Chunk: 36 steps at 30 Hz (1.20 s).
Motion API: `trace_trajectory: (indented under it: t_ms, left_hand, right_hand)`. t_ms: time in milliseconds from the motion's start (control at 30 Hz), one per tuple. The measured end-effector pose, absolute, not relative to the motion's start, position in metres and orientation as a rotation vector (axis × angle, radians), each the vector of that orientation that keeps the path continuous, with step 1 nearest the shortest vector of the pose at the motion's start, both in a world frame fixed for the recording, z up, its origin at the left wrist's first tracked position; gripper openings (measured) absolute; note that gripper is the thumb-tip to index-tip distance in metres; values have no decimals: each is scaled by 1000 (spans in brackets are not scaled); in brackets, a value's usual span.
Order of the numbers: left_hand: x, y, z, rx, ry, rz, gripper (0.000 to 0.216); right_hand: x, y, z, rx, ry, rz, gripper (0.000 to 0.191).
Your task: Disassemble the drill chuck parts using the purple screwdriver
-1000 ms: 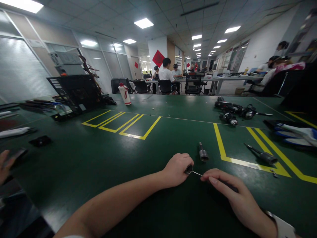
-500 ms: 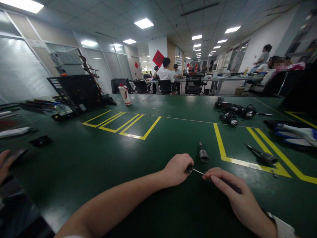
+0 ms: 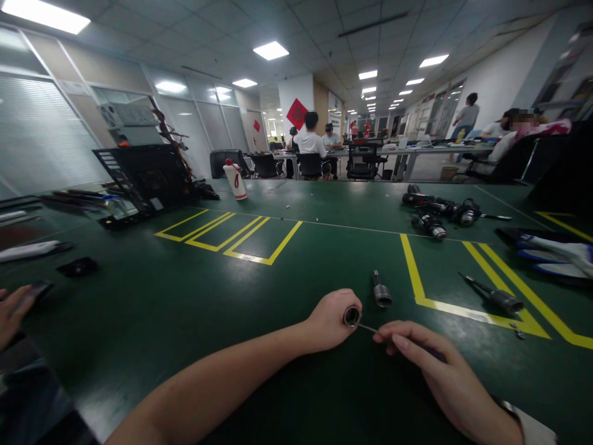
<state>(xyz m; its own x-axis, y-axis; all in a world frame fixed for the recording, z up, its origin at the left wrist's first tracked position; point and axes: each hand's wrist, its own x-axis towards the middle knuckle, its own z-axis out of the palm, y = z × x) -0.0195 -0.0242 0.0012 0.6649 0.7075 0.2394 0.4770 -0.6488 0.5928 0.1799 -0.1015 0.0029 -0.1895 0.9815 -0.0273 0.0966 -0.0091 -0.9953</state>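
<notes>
My left hand [image 3: 330, 319] is closed round a small dark cylindrical part [image 3: 351, 316] whose round open end faces right. My right hand [image 3: 430, 364] pinches a thin screwdriver [image 3: 370, 328] by its dark handle, and the metal tip meets the open end of the part. Both hands rest low on the green table [image 3: 208, 309]. A loose grey socket piece [image 3: 382, 292] lies on the table just beyond my hands.
A dark tool [image 3: 495, 297] lies on the yellow floor-style tape lines at right. Several black tool parts [image 3: 435, 213] sit farther back right. A white bottle [image 3: 236, 180], a black open case [image 3: 148, 182] and another person's hand [image 3: 12, 309] at the left edge are also here.
The view has tilted slightly. My left hand has turned the cylindrical part so that its open end shows more, with the screwdriver tip still at it.
</notes>
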Motion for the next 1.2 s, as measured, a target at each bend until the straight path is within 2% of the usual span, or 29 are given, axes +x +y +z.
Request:
trace_trajectory:
  t_ms: [333, 733, 1067, 1200]
  left_hand:
    - [-19, -25, 0, 2519, 928, 497, 11]
    - [-22, -25, -1, 2414, 829, 644, 8]
    - [-18, -28, 0, 2627, 987, 413, 10]
    - [-19, -29, -1, 2677, 934, 488, 11]
  right_hand:
    - [176, -107, 9, -1179, -1625, 939, 21]
    - [179, -101, 1, -1195, -1416, 1241, 27]
    - [176, -108, 8, -1168, -1655, 926, 19]
    - [175, -108, 11, -1143, -1668, 966, 19]
